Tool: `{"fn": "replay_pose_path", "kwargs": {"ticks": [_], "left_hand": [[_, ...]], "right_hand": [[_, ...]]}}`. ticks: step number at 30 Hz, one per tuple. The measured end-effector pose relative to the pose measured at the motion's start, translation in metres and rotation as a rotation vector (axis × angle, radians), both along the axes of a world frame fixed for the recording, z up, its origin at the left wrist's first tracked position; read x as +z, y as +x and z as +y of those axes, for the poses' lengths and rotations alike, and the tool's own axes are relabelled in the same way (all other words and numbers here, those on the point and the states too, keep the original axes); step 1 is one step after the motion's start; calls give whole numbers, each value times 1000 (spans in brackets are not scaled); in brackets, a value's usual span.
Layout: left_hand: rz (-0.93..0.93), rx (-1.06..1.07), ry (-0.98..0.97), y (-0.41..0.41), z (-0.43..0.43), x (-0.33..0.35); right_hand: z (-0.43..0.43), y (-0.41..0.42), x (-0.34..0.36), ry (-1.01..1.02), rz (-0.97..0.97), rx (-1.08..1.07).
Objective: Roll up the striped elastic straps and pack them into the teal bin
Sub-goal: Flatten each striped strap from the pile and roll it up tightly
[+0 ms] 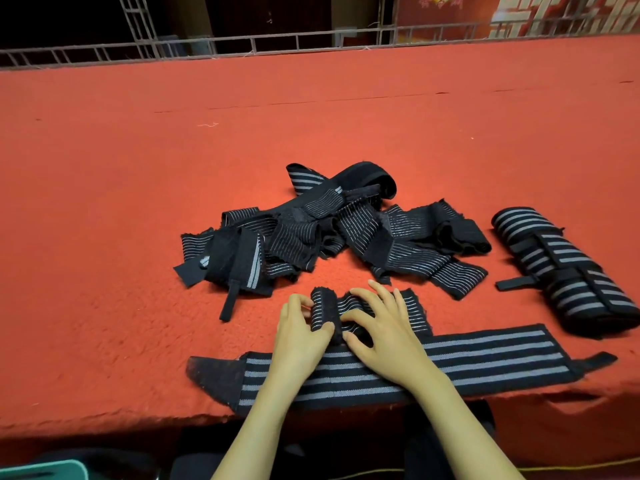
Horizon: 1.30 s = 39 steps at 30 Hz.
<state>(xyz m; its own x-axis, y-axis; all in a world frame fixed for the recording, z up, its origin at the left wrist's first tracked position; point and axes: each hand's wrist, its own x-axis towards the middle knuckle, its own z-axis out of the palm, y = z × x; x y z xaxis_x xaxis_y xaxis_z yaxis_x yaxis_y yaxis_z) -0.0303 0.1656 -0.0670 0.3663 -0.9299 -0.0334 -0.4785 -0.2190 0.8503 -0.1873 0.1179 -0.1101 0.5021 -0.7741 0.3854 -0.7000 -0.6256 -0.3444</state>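
One red table (pixel 138 168) bears a tangled pile (pixel 311 230) of straps, uncountable, one flat strap (pixel 485 358) near, and a rolled bundle (pixel 568 278) right. Left hand (pixel 299 336) and right hand (pixel 377 327) both grip one half-rolled strap (pixel 322 311). One teal bin (pixel 41 471) sits near left.

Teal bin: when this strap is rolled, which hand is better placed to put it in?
Probably the left hand. Both hands hold the strap roll, but the teal bin shows at the lower left, on that hand's side; the right hand would cross over.
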Motion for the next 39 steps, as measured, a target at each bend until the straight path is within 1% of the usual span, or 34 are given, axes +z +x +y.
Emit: {"fn": "replay_pose_path", "kwargs": {"ticks": [2, 4, 10, 12, 14, 19, 21, 23, 25, 27, 30, 35, 39], "left_hand": [[52, 12, -23, 3, 2, -1], [56, 41, -45, 9, 6, 1], [-142, 144, -144, 34, 20, 5], [-217, 103, -169, 33, 20, 3], [-240, 17, -218, 28, 18, 1], [-222, -201, -238, 13, 11, -7], [-213, -224, -248, 12, 11, -5], [-159, -219, -237, 16, 10, -3], [-66, -171, -189, 21, 8, 0], [11, -86, -116, 23, 7, 1], [31, -34, -7, 21, 6, 0], [19, -26, 29, 11, 2, 4], [-36, 3, 43, 5, -4, 1]], "right_hand": [[0, 1, 1, 11, 8, -6], [0, 2, 2, 23, 26, -8], [-1, 1, 3, 47, 49, -8], [0, 1, 3, 46, 49, -7], [0, 1, 3, 43, 41, -10], [-1, 1, 2, 34, 29, -21], [-1, 1, 2, 36, 2, -34], [-1, 1, 2, 42, -20, -51], [-3, 1, 2, 47, -55, -113], [-5, -1, 4, 33, -114, -258], [-5, -4, 5, 73, -158, -480], [-4, -2, 3, 75, -57, -544], [-2, 0, 3, 73, -42, -622]]}}
